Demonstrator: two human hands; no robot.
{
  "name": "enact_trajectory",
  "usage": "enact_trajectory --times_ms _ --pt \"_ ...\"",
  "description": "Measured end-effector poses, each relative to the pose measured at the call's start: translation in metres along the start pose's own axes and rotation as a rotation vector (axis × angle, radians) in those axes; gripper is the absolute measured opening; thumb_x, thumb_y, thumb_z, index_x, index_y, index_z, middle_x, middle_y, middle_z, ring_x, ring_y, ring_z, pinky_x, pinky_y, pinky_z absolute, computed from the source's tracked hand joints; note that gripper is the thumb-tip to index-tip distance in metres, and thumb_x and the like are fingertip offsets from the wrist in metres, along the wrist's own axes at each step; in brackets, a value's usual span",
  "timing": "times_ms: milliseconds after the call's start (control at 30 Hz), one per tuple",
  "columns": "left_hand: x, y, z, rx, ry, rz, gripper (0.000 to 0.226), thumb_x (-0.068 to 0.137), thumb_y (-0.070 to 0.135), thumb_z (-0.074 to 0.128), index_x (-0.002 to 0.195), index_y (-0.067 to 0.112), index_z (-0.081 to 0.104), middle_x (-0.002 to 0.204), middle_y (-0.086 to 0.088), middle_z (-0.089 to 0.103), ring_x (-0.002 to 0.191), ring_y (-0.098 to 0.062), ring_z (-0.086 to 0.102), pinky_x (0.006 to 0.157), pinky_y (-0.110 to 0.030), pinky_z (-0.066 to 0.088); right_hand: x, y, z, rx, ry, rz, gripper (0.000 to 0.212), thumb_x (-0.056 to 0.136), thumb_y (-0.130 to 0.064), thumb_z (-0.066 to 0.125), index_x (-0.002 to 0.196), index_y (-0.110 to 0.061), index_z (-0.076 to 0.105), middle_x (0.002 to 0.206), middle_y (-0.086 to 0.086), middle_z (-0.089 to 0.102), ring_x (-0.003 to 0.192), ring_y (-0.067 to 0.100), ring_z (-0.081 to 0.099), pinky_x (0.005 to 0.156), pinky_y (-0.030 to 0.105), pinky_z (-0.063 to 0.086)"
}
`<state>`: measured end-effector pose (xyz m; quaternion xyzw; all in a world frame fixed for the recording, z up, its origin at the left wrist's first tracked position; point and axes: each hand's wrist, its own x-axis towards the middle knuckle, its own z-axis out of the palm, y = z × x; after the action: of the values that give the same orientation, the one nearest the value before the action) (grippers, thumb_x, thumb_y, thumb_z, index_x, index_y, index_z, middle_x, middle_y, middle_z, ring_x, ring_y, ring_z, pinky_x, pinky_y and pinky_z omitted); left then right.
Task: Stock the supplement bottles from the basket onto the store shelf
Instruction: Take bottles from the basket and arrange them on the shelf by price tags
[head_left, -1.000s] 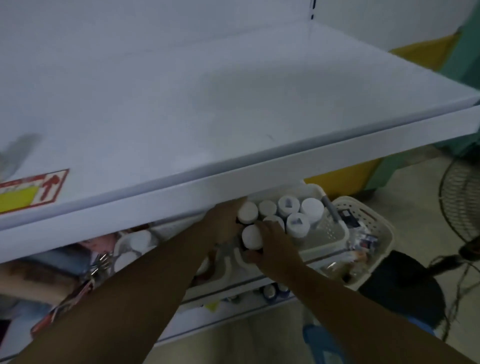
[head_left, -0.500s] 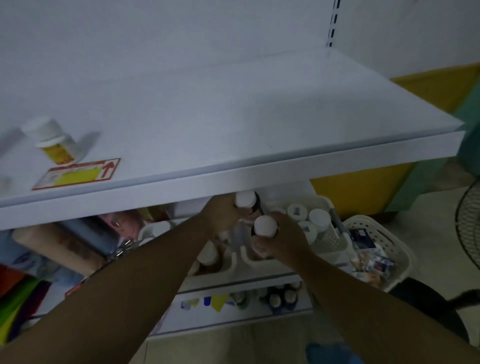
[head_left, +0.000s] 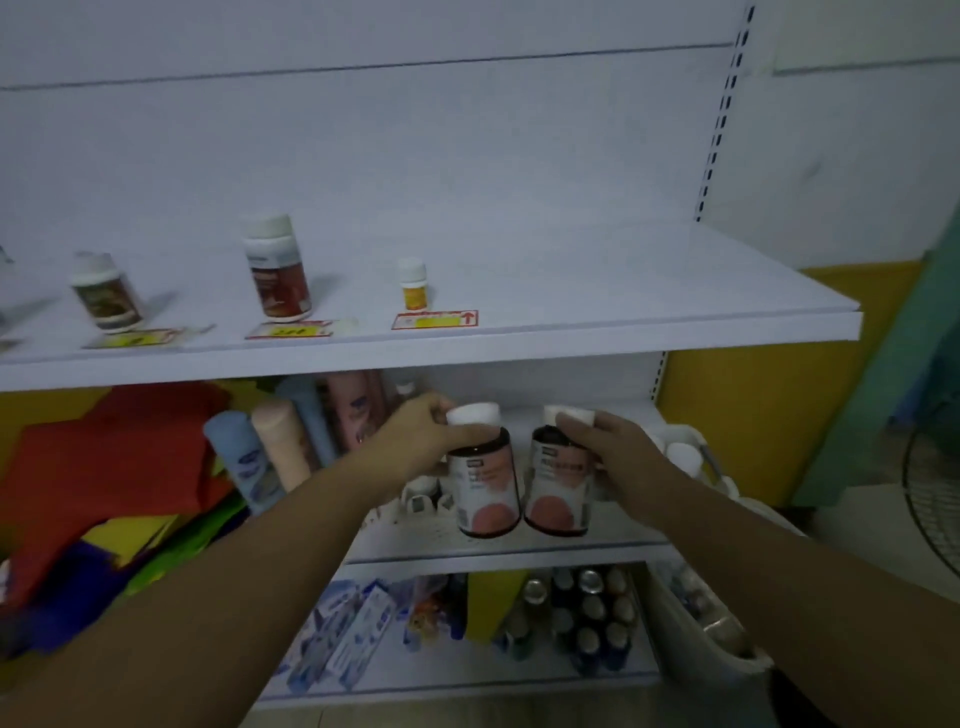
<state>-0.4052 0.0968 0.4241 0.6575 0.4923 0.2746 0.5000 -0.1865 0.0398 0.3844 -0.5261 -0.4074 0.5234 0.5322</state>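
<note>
My left hand (head_left: 415, 436) grips a dark supplement bottle (head_left: 485, 491) with a white cap and a pink-and-white label by its neck. My right hand (head_left: 618, 462) holds a matching second bottle (head_left: 558, 493) the same way. Both bottles hang upright, side by side, in front of the middle shelf and below the white upper shelf (head_left: 623, 301). The white basket (head_left: 696, 457) sits behind my right hand, with white bottle caps showing in it. On the upper shelf stand three bottles: a brown-labelled one (head_left: 106, 293), a tall red-labelled one (head_left: 278, 270) and a small yellow one (head_left: 414, 286).
Price tags (head_left: 435, 319) lie along the upper shelf's front. Tubes (head_left: 280, 447) and coloured sheets (head_left: 104, 467) fill the middle shelf's left. Small bottles and boxes (head_left: 571, 618) crowd the bottom shelf. A second white basket (head_left: 701, 623) stands lower right, a fan (head_left: 932, 483) at far right.
Both hands have lifted a bottle each out of the basket, up toward the upper shelf's front edge. The view has tilted up, showing the shelf's back wall and its three bottles.
</note>
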Motion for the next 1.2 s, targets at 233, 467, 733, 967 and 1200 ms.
enact_trajectory --times_ms 233,467,733,967,1200 --pt "-0.099 0.029 -0.07 -0.11 0.141 0.088 0.038 0.073 0.034 0.077 0.098 0.011 0.061 0.084 -0.003 0.071 0.067 -0.01 0.07 0.053 -0.023 0.053 -0.047 -0.059 0.101 -0.052 -0.196 -0.148 0.052 0.064 -0.038 0.074 0.107 -0.013 0.062 0.099 0.01 0.073 0.089 0.025 0.071 0.068 0.034 0.056" --pt "-0.18 0.042 -0.173 -0.102 0.348 0.131 0.037 0.074 0.037 0.075 0.102 0.016 0.065 0.092 -0.002 0.074 0.074 -0.007 0.071 0.057 -0.022 0.055 -0.061 -0.101 0.22 -0.167 -0.318 -0.308 0.055 0.056 -0.053 0.071 0.099 -0.019 0.062 0.089 0.0 0.073 0.077 0.012 0.072 0.061 0.027 0.053" --pt "-0.203 0.03 -0.285 -0.014 0.499 0.14 0.041 0.072 0.039 0.076 0.103 0.014 0.067 0.099 -0.005 0.074 0.092 -0.019 0.071 0.086 -0.041 0.056 -0.042 -0.124 0.347 -0.29 -0.448 -0.466 0.035 0.084 -0.048 0.058 0.107 -0.021 0.06 0.096 -0.001 0.072 0.087 0.013 0.07 0.076 0.034 0.056" --pt "-0.189 0.037 -0.389 0.109 0.616 0.147 0.043 0.077 0.045 0.07 0.105 0.014 0.064 0.1 -0.007 0.072 0.092 -0.02 0.07 0.083 -0.04 0.058 0.001 -0.165 0.45 -0.34 -0.489 -0.62 0.049 0.075 -0.072 0.039 0.094 -0.03 0.057 0.086 -0.005 0.069 0.078 0.009 0.066 0.061 0.024 0.05" --pt "-0.179 0.041 -0.488 0.13 0.759 0.216 0.03 0.081 0.04 0.067 0.096 0.014 0.069 0.095 -0.009 0.073 0.091 -0.023 0.07 0.076 -0.036 0.059 0.05 -0.2 0.537 -0.247 -0.56 -0.692 0.035 0.077 -0.058 0.058 0.092 -0.027 0.063 0.088 -0.008 0.071 0.074 0.004 0.069 0.059 0.018 0.05"
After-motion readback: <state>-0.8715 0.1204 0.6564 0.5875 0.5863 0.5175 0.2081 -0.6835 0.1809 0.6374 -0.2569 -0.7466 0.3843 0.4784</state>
